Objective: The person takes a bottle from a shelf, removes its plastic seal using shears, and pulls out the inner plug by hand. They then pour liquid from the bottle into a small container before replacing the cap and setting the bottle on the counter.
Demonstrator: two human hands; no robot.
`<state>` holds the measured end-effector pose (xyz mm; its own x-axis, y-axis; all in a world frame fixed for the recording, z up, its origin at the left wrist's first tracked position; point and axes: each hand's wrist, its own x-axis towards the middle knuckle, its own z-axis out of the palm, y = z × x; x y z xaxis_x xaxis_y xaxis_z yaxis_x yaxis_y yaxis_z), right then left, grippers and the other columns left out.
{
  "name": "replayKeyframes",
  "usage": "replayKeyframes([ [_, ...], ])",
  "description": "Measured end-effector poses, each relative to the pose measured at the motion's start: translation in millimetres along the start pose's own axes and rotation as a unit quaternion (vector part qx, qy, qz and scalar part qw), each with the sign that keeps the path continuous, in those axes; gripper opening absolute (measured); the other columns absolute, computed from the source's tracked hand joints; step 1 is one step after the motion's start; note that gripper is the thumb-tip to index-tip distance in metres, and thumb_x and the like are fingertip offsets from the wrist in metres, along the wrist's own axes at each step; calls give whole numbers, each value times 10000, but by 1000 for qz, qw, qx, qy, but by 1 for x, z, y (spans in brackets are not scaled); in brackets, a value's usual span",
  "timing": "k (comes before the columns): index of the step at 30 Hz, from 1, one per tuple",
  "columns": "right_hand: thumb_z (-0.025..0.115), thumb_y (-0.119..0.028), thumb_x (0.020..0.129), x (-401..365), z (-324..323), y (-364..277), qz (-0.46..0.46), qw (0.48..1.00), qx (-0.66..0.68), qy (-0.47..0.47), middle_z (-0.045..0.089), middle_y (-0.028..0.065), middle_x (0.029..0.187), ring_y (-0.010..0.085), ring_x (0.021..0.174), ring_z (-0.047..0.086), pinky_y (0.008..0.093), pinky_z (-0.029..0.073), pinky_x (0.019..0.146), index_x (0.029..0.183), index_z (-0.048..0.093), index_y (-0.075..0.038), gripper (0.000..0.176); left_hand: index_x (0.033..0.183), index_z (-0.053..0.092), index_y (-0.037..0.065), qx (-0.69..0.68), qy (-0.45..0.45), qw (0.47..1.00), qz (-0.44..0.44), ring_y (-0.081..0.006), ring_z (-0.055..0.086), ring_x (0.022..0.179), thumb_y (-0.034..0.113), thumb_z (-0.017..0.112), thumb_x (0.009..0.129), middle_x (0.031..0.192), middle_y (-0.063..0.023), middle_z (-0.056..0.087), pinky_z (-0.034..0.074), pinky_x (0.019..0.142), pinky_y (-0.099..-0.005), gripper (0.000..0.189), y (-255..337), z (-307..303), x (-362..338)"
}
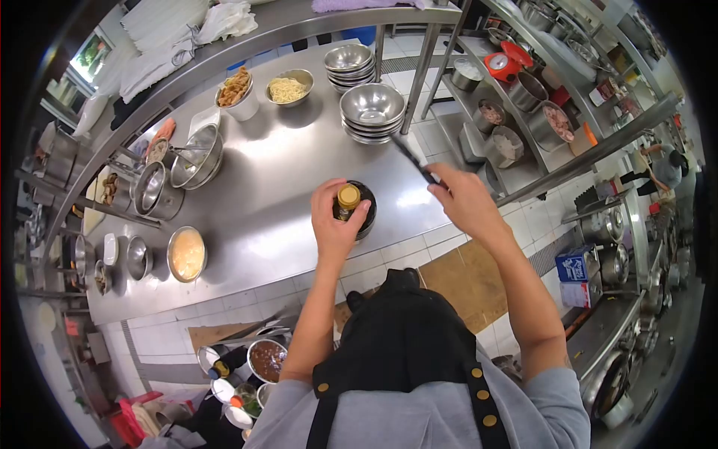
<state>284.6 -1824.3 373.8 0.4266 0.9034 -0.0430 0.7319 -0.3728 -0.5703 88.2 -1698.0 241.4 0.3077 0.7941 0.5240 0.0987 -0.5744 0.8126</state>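
Observation:
My left hand (336,224) is wrapped round the neck of a dark bottle (366,208) with a yellow cap (348,196), which stands near the front edge of the steel table (284,179). To its right, my right hand (467,198) grips what looks like a black knife (411,159), raised off the table and pointing up and left. The tip reaches close to a stack of steel bowls (372,105). My fingers hide the rear end of the knife and part of the bottle.
Noodles fill a bowl (289,88) beside a pot of fried food (235,93) at the back. Left lie nested bowls (198,157) and a bowl of yellowish liquid (187,254). A shelf rack (523,165) with pots of meat stands right; another person (666,166) is further off.

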Motion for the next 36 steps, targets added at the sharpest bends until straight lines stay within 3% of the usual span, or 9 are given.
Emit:
replayKeyframes([
  [2, 656, -90, 925, -4, 14, 18, -131, 990, 46, -5, 702, 214, 965, 442, 863, 651, 500, 494, 762, 1205, 612, -36, 289, 1138, 613, 22, -36, -53, 998, 2, -306, 578, 1134, 112, 839, 753, 1211, -138, 611, 451, 1004, -403, 455, -9, -11, 11],
  [5, 661, -93, 924, -11, 31, 25, -125, 988, 91, 5, 701, 210, 959, 434, 869, 653, 494, 492, 755, 1195, 610, -29, 283, 1203, 625, 29, -50, -172, 984, 21, -292, 576, 1150, 124, 842, 743, 1222, -132, 602, 446, 1021, -386, 517, -8, -25, 21],
  [9, 627, -103, 968, -21, 34, 32, 23, 974, 218, -55, 653, 169, 907, 383, 809, 618, 429, 492, 744, 1225, 589, 3, 280, 1333, 584, 62, 50, -113, 990, -66, -279, 563, 1177, 162, 848, 749, 1227, -123, 572, 432, 1048, -377, 648, 39, -24, 6],
  [11, 620, -109, 977, -14, 53, 54, -50, 976, 212, -7, 639, 167, 928, 356, 812, 612, 416, 490, 737, 1229, 581, 14, 283, 1330, 571, 70, 69, 37, 992, -100, -293, 552, 1180, 169, 841, 781, 1216, -147, 557, 430, 1046, -385, 620, 48, 1, -13],
  [15, 612, -109, 983, 1, 59, 64, -112, 966, 224, 68, 618, 178, 1012, 295, 855, 611, 395, 493, 725, 1223, 574, 34, 282, 1153, 647, 50, 138, 103, 984, -48, -305, 544, 1151, 129, 858, 779, 1242, -182, 535, 445, 986, -397, 436, 34, 23, -6],
  [17, 614, -103, 978, 8, 55, 70, -103, 962, 248, 59, 624, 163, 989, 271, 835, 616, 381, 498, 708, 1220, 574, 33, 281, 1105, 674, 46, 138, 105, 985, -14, -289, 575, 1081, 118, 871, 762, 1184, -164, 583, 465, 934, -391, 402, 26, 8, 8],
  [19, 616, -96, 972, 11, 55, 75, -90, 955, 277, 47, 629, 148, 965, 248, 815, 620, 367, 503, 691, 1218, 573, 32, 280, 1117, 672, 37, 80, -30, 996, -18, -276, 616, 1016, 98, 864, 768, 1102, -127, 640, 491, 917, -366, 403, 20, -12, 23],
  [22, 608, -92, 977, 15, 52, 84, -40, 930, 364, 3, 627, 61, 894, 128, 730, 618, 277, 509, 618, 1203, 580, 16, 252, 1098, 652, 13, 58, -5, 997, -58, -277, 679, 1030, 49, 840, 780, 1129, -136, 704, 517, 943, -367, 371, 28, -23, 29],
  [36, 594, -76, 991, 36, 82, 119, -7, 867, 487, -104, 611, 42, 875, 95, 701, 609, 261, 508, 602, 1206, 571, 9, 233, 1002, 546, 7, 318, 76, 944, -50, -394, 653, 890, -46, 738, 798, 988, -170, 656, 518, 780, -454, 285, 69, -6, 31],
])
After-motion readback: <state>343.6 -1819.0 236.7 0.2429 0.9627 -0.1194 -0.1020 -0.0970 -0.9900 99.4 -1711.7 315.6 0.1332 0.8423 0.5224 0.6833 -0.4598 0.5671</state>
